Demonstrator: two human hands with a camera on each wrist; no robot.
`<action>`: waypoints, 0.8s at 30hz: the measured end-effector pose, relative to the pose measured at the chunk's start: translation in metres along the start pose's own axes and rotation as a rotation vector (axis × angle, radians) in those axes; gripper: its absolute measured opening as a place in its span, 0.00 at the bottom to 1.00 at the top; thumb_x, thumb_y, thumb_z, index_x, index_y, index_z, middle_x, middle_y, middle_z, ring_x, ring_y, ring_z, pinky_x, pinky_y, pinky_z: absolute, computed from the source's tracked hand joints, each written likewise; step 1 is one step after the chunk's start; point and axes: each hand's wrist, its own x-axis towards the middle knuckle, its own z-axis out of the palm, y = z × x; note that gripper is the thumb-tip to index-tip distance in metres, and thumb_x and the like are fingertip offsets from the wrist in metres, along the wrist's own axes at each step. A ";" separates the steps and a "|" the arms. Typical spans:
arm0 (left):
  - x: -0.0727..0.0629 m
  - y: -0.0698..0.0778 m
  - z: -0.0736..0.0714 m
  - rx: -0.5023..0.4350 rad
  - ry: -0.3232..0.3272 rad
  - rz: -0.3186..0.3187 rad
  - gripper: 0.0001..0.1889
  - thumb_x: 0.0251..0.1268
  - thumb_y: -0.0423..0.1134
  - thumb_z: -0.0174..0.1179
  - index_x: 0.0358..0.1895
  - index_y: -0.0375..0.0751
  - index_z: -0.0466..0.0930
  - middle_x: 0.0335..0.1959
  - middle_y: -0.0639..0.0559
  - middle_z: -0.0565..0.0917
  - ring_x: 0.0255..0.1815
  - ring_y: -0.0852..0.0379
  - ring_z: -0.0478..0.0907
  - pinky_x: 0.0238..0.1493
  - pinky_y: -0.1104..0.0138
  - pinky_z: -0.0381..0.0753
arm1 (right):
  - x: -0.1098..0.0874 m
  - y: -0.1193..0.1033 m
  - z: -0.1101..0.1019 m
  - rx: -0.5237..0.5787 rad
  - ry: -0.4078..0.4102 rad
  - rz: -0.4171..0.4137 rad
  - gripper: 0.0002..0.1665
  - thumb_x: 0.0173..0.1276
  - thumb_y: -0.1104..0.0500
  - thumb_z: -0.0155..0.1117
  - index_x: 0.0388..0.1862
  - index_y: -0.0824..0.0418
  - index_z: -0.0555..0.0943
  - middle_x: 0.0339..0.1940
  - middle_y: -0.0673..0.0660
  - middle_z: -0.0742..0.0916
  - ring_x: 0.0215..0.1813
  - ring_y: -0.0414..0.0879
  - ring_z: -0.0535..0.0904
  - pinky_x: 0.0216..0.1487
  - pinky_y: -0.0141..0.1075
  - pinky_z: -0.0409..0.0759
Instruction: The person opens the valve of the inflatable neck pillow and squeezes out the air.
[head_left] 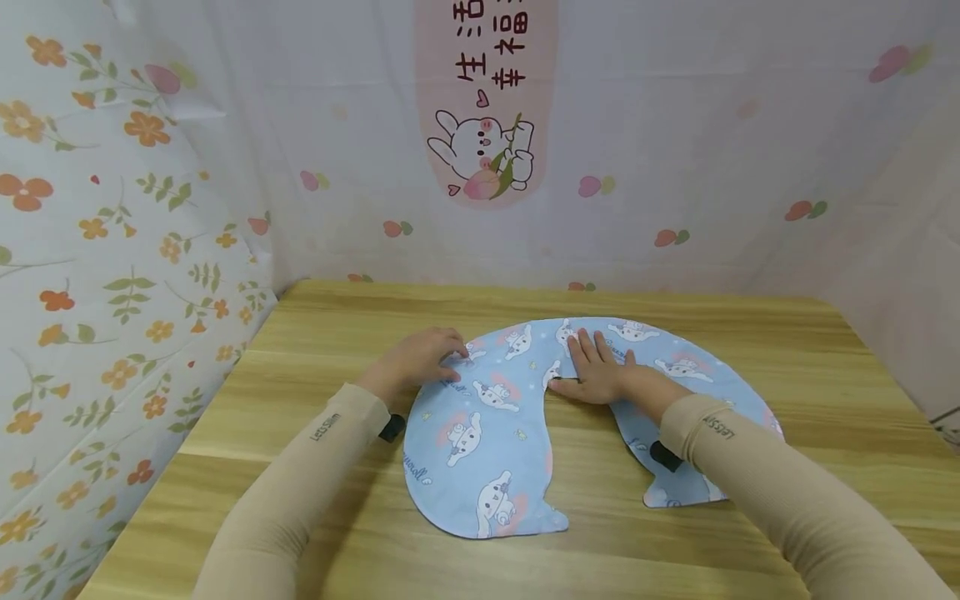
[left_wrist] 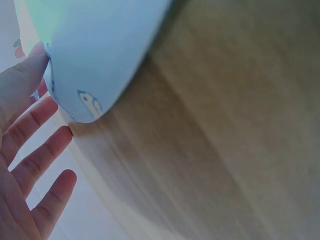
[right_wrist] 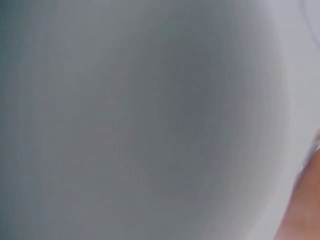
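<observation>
A light-blue U-shaped neck pillow cover [head_left: 480,433], printed with white long-eared cartoon figures, lies nearly flat on the wooden table, its curve away from me. My left hand [head_left: 420,360] is at its far left edge. In the left wrist view, the left thumb and index finger pinch the edge of the cover [left_wrist: 100,55], while the other fingers [left_wrist: 42,155] spread out below it. My right hand [head_left: 596,371] rests on the inner curve with its fingers straight and spread. Mostly grey blur fills the right wrist view, with a bit of skin [right_wrist: 305,205] at the right edge.
The wooden table [head_left: 300,492] reaches back to a hanging white cloth [head_left: 675,167] with a printed rabbit. Another cloth [head_left: 97,292], patterned with orange flowers, hangs on the left. A dark strap piece [head_left: 665,456] sits by the right wrist, over the cover's right arm.
</observation>
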 end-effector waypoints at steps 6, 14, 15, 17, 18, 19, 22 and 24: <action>0.001 0.001 -0.001 0.004 0.000 -0.010 0.20 0.62 0.43 0.69 0.56 0.43 0.83 0.60 0.50 0.80 0.62 0.49 0.77 0.67 0.57 0.74 | 0.001 -0.019 -0.002 -0.024 0.029 -0.036 0.69 0.61 0.15 0.34 0.81 0.58 0.27 0.81 0.60 0.28 0.81 0.59 0.20 0.70 0.73 0.23; -0.002 0.000 -0.004 0.009 0.020 -0.023 0.19 0.63 0.42 0.69 0.55 0.42 0.83 0.60 0.49 0.80 0.62 0.49 0.77 0.66 0.56 0.75 | 0.018 -0.029 0.001 -0.142 0.037 -0.001 0.69 0.59 0.13 0.34 0.80 0.54 0.24 0.81 0.57 0.27 0.81 0.57 0.20 0.71 0.72 0.24; -0.002 -0.001 -0.004 0.010 0.019 -0.019 0.18 0.62 0.42 0.69 0.55 0.42 0.84 0.60 0.49 0.80 0.61 0.49 0.77 0.66 0.56 0.75 | 0.020 -0.030 0.001 -0.145 0.033 -0.005 0.68 0.61 0.14 0.35 0.80 0.54 0.25 0.81 0.57 0.27 0.82 0.56 0.20 0.71 0.72 0.24; -0.003 -0.002 -0.003 0.019 0.016 -0.008 0.18 0.62 0.42 0.69 0.54 0.42 0.84 0.60 0.49 0.80 0.61 0.49 0.77 0.65 0.56 0.75 | 0.023 -0.033 0.002 -0.148 0.019 -0.019 0.66 0.63 0.16 0.36 0.80 0.54 0.25 0.81 0.57 0.28 0.82 0.56 0.20 0.72 0.72 0.25; -0.003 -0.002 -0.003 0.020 0.013 -0.005 0.18 0.62 0.42 0.69 0.54 0.42 0.84 0.60 0.48 0.80 0.61 0.49 0.77 0.65 0.56 0.75 | 0.024 -0.035 0.002 -0.149 0.013 -0.029 0.65 0.64 0.17 0.37 0.80 0.54 0.25 0.81 0.57 0.28 0.82 0.56 0.20 0.72 0.72 0.26; -0.002 -0.002 -0.002 0.024 0.011 0.001 0.18 0.62 0.42 0.69 0.54 0.42 0.84 0.60 0.48 0.80 0.61 0.48 0.77 0.65 0.56 0.75 | 0.025 -0.037 0.002 -0.151 0.009 -0.037 0.64 0.65 0.18 0.37 0.80 0.54 0.25 0.81 0.57 0.28 0.82 0.56 0.20 0.72 0.71 0.26; -0.002 -0.001 -0.002 0.027 0.004 0.002 0.19 0.63 0.42 0.68 0.56 0.42 0.83 0.61 0.47 0.80 0.62 0.48 0.77 0.66 0.56 0.75 | 0.027 -0.045 0.002 -0.170 0.007 -0.040 0.65 0.64 0.17 0.36 0.80 0.54 0.25 0.81 0.57 0.28 0.82 0.56 0.21 0.74 0.70 0.27; -0.003 0.000 -0.002 0.025 0.001 -0.007 0.19 0.63 0.42 0.68 0.56 0.41 0.83 0.61 0.47 0.80 0.63 0.47 0.77 0.67 0.55 0.74 | 0.026 -0.052 0.001 -0.180 0.018 -0.047 0.66 0.63 0.16 0.36 0.81 0.56 0.26 0.81 0.58 0.29 0.82 0.56 0.23 0.74 0.70 0.28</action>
